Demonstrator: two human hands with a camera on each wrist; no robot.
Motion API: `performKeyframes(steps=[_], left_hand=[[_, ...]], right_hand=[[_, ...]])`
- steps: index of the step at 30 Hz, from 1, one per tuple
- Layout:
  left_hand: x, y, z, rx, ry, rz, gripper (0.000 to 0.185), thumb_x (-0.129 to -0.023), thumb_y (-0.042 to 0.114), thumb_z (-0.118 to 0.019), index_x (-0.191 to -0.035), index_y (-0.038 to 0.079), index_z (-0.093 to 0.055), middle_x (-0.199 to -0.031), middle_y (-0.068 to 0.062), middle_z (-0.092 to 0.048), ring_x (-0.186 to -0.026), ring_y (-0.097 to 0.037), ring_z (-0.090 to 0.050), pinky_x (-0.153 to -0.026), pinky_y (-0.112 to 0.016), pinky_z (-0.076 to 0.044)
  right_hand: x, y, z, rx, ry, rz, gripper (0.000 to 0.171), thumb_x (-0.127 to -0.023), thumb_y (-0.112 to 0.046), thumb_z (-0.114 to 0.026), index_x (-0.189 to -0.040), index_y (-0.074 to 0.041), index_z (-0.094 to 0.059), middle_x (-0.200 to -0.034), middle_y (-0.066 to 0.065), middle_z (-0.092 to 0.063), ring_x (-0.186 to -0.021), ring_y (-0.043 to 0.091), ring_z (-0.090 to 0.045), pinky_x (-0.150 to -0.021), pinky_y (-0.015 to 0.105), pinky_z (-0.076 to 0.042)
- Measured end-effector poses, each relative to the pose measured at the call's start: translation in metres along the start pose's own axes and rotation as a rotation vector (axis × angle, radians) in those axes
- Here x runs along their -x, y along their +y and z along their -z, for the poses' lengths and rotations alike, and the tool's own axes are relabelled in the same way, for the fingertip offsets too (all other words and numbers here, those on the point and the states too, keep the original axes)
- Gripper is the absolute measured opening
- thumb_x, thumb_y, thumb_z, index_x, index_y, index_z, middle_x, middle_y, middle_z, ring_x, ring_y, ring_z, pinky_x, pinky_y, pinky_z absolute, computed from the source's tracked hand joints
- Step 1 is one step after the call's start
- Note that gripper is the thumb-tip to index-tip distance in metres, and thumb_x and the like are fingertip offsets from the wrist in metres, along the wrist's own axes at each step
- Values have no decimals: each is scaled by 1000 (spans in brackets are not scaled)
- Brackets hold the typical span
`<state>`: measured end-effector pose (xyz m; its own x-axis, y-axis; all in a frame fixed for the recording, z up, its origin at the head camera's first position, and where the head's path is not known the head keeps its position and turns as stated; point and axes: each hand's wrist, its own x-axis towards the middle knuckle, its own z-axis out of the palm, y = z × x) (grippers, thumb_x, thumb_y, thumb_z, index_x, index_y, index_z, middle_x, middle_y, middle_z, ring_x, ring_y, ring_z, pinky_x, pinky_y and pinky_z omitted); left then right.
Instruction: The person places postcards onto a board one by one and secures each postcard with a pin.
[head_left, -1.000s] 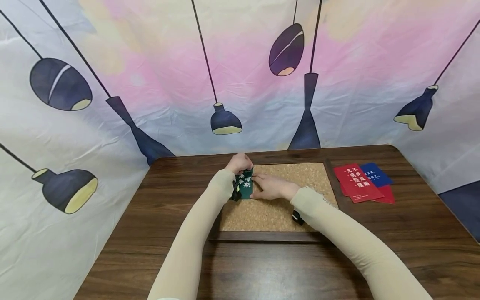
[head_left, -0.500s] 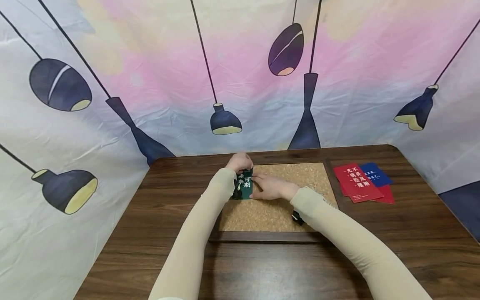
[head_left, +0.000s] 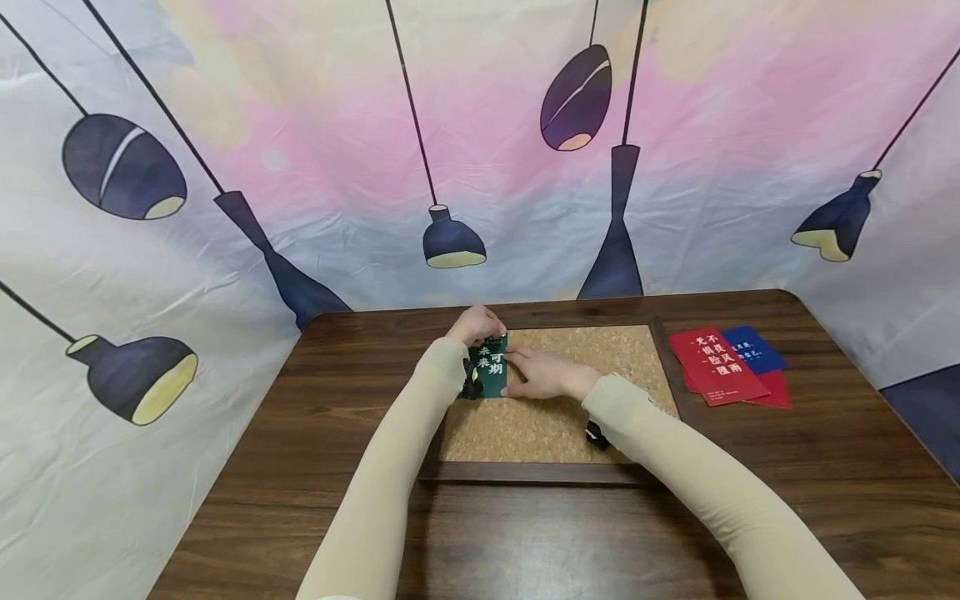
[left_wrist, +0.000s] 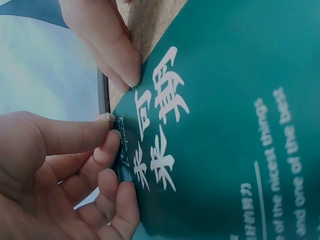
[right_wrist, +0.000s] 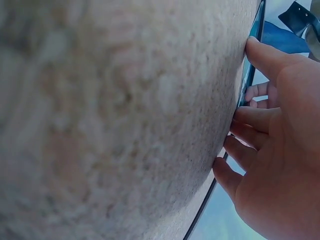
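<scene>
A green card (head_left: 492, 379) with white characters lies on the cork board (head_left: 555, 437), towards its upper left. At the card's top edge my left hand (head_left: 477, 325) pinches a small pushpin (left_wrist: 115, 120) between thumb and index finger; the fingertips hide most of it. The left hand's other fingers curl by the card's edge, as the left wrist view shows. My right hand (head_left: 551, 372) rests with extended fingers on the board, its thumb and fingertips touching the card's right edge. In the right wrist view the right fingers (right_wrist: 252, 117) press against the cork.
To the right of the board, red cards (head_left: 718, 367) and a blue card (head_left: 752, 347) lie overlapped on the brown wooden table (head_left: 337, 442). A dark frame (head_left: 540, 472) edges the board. Behind the table hangs a cloth (head_left: 345, 167) printed with lamps.
Both hands keep nearly the same places on the card. The left hand shifts very slightly, and a little more of the card's upper part shows now.
</scene>
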<state>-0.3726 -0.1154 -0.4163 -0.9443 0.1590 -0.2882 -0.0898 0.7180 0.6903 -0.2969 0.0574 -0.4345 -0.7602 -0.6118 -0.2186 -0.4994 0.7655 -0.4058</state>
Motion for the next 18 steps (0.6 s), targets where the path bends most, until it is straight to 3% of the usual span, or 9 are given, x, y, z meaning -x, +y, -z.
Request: performKeyframes(steps=[7, 18], left_hand=[[3, 3, -1, 17, 2, -2, 19, -100, 14, -62, -101, 1, -76, -95, -9, -67, -65, -17, -43, -60, -30, -39], [6, 5, 0, 22, 7, 9, 20, -100, 13, -62, -106, 1, -75, -105, -11, -69, -70, -17, -47, -64, -30, -42]], right_hand=[[0, 1, -1, 11, 0, -7, 80, -100, -54, -55, -159, -7, -28, -165, 10, -23, -149, 32, -28, -117, 50, -30], [-2, 2, -1, 0, -2, 5, 81, -100, -53, -56, -159, -6, -27, -165, 12, -23, -149, 32, -29, -117, 48, -29]])
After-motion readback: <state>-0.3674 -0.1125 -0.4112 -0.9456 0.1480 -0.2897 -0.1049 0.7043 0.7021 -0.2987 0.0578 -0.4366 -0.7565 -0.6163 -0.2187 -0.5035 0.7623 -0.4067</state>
